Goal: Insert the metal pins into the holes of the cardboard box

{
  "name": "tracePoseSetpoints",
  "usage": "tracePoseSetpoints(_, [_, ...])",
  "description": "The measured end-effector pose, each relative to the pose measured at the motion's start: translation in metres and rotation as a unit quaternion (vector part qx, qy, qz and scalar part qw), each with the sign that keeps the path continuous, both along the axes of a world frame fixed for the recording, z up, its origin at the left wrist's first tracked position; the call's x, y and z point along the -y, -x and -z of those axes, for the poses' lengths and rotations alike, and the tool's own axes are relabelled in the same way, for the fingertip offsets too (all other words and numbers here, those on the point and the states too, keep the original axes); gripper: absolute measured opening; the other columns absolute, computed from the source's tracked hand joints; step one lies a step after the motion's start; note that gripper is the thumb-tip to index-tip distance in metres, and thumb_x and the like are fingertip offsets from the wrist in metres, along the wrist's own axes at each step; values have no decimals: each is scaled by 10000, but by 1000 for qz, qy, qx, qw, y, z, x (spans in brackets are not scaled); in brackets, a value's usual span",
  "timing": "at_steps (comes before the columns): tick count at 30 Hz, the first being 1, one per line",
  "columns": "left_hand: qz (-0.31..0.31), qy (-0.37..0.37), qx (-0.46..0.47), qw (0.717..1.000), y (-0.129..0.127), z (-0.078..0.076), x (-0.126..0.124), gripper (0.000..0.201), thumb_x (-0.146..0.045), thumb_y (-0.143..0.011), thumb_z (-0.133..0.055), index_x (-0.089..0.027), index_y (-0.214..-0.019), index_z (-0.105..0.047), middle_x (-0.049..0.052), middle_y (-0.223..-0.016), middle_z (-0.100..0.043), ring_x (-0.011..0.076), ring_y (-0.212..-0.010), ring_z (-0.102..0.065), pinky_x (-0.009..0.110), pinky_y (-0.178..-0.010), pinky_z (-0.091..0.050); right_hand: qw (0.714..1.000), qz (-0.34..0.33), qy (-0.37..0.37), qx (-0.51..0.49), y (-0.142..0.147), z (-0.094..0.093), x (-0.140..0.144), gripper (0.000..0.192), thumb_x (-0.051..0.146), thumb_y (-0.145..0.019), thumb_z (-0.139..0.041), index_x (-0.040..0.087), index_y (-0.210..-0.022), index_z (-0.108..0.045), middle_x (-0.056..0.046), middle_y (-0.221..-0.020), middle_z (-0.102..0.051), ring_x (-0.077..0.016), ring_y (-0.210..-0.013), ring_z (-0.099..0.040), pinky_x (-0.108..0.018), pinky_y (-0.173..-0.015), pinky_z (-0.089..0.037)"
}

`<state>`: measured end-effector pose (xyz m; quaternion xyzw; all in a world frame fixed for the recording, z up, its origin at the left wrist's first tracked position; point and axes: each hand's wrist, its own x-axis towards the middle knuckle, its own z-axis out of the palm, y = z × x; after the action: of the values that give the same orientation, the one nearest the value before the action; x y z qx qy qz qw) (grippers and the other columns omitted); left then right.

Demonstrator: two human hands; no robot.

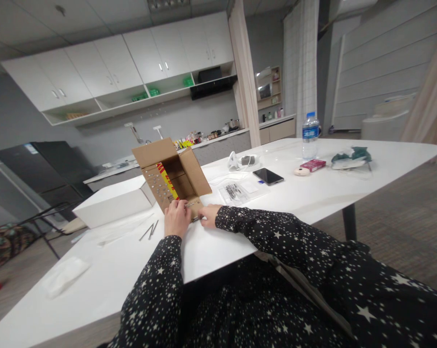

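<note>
An open cardboard box (pixel 201 181) lies on its side on the table, its opening facing me and its flaps spread. Small grey dots, perhaps screw heads, cover the left flap (pixel 156 186), and a yellow and red strip (pixel 167 181) runs along its inner edge. My left hand (pixel 177 217) is closed over the near edge of the lower flap, fingertips on the cardboard. Just right of it, my right hand (pixel 209 215) is closed with fingers pinched by a small dark, thin object at the flap's edge; its kind is unclear. Thin dark rods (pixel 152 229) lie left of my left hand.
A white box (pixel 113 200) stands to the left, and crumpled white material (pixel 66 276) lies nearer me. Rightward are a clear plastic bag (pixel 236 192), a phone (pixel 268 176), a pink packet (pixel 313 165), a water bottle (pixel 310 137) and a green cloth item (pixel 352 157).
</note>
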<state>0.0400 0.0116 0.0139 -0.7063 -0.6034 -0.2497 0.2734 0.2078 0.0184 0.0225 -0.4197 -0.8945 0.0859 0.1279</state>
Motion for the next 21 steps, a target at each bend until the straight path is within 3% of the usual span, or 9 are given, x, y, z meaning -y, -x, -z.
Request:
tracePoseSetpoints(14, [-47,25,18,998,1,-1,3,277,-275,-875,-381,-173,-973,-620,109,-959,-630,257,-954,-559,385,-808,-391,1000,-28,13,0,-4,-5,2,330,320,-749,-514,226,-1037,-645,-92,-1035,-663,-259,-947,-616,-333,-755,-477])
tracePoseSetpoints(21, [-6,-57,48,997,1,-1,1,258,-271,-894,-376,-181,-978,-602,86,-938,-647,233,-925,-573,359,-796,-380,1000,-14,14,6,-4,-5,2,340,327,-763,-505,238,-1060,-643,-101,-1046,-660,-255,-942,-623,-327,-741,-476])
